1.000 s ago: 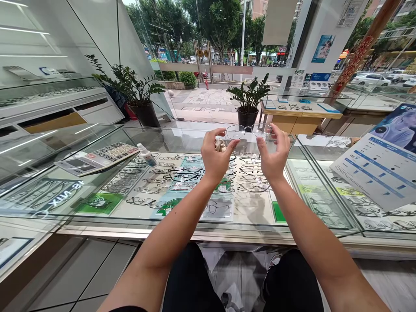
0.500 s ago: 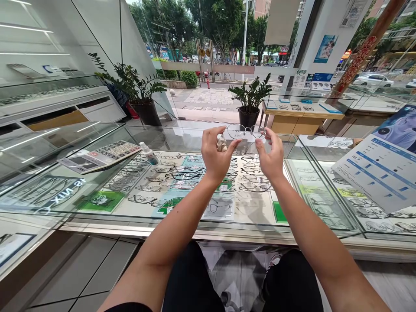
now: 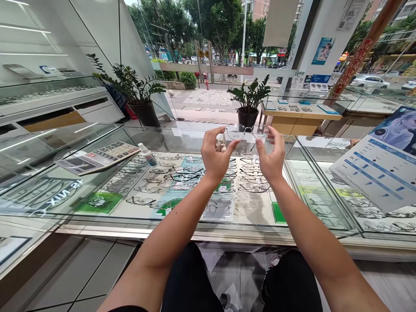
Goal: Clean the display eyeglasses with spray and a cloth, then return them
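A pair of thin-rimmed eyeglasses (image 3: 248, 129) is held up above the glass counter, its lenses facing the window. My left hand (image 3: 216, 151) grips the left side of the frame between thumb and fingers. Tucked in that same palm is a crumpled pale cloth (image 3: 221, 143), partly hidden by the fingers. On the opposite side, my right hand (image 3: 272, 151) pinches the frame near its hinge. Faint print shows on the left lens.
Under the glass countertop (image 3: 182, 143) lie rows of eyeglasses. A calculator (image 3: 100, 157) and a small spray bottle (image 3: 147, 155) stand on top at left. A printed leaflet stand (image 3: 383, 164) is at right. Potted plants (image 3: 248, 97) stand beyond the counter.
The eyeglasses have tilted slightly and the right hand has turned a little at its side of the frame. The view has shifted very slightly.
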A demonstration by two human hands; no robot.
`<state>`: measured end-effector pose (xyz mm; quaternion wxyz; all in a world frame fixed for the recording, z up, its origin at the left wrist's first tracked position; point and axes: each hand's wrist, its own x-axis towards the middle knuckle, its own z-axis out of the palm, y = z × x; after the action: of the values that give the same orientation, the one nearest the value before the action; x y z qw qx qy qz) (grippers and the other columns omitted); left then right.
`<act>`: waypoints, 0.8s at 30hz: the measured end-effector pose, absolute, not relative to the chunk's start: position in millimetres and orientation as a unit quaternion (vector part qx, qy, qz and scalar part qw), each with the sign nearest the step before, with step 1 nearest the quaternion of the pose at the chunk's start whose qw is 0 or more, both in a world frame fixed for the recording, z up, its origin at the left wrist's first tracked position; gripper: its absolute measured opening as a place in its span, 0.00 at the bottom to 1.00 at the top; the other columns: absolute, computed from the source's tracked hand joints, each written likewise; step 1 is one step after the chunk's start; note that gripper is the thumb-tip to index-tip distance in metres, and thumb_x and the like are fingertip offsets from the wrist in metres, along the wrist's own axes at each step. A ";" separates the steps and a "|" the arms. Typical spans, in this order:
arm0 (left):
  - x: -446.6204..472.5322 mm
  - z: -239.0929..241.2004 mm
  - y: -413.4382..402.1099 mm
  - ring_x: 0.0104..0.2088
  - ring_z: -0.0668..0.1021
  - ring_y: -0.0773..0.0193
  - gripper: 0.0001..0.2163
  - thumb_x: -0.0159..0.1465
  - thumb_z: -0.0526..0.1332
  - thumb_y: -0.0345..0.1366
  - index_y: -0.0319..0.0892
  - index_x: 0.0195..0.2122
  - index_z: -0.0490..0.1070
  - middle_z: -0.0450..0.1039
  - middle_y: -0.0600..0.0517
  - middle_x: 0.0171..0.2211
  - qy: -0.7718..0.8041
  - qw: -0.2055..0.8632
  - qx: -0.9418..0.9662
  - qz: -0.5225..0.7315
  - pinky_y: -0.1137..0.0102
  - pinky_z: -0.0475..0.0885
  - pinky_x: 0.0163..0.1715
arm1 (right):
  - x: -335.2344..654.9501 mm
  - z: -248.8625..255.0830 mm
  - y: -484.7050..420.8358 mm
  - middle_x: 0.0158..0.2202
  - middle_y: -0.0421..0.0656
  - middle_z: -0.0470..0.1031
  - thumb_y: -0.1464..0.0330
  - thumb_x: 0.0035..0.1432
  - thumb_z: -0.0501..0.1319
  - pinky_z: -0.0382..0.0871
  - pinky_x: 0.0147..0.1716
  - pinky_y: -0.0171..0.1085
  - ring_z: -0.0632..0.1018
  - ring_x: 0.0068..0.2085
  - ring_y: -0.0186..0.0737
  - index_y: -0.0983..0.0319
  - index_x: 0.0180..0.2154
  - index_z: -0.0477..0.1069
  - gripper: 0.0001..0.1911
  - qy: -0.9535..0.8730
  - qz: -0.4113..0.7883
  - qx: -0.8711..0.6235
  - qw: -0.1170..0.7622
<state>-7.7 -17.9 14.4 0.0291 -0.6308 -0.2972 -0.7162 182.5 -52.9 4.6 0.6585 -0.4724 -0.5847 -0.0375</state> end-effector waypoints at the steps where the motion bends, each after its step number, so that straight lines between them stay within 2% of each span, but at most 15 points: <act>1: -7.7 14.3 -17.9 0.45 0.82 0.56 0.22 0.68 0.77 0.57 0.52 0.56 0.81 0.83 0.47 0.47 -0.298 0.026 -0.631 -0.716 0.62 0.79 0.40 | 182.4 5.0 -53.3 0.64 0.53 0.79 0.41 0.74 0.63 0.76 0.64 0.63 0.80 0.61 0.57 0.52 0.69 0.72 0.33 -0.583 -0.039 -0.472 0.660; 17: -8.6 15.4 -20.2 0.47 0.83 0.56 0.23 0.68 0.77 0.58 0.50 0.56 0.82 0.84 0.47 0.48 -0.312 -0.004 -0.633 -0.709 0.62 0.78 0.44 | 182.6 1.8 -49.2 0.62 0.52 0.80 0.42 0.75 0.63 0.77 0.62 0.64 0.80 0.60 0.56 0.52 0.68 0.72 0.32 -0.585 -0.047 -0.466 0.662; 24: -9.0 14.1 -17.9 0.47 0.84 0.55 0.24 0.66 0.77 0.60 0.51 0.55 0.82 0.84 0.47 0.50 -0.338 -0.092 -0.633 -0.690 0.61 0.79 0.44 | 183.3 4.2 -51.5 0.60 0.50 0.79 0.44 0.73 0.66 0.76 0.62 0.62 0.81 0.58 0.55 0.52 0.67 0.73 0.31 -0.574 -0.049 -0.461 0.676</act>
<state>-9.0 -17.9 14.1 -0.0922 -0.6327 -0.3384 -0.6904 183.3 -51.5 4.2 0.6756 -0.4608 -0.5735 -0.0487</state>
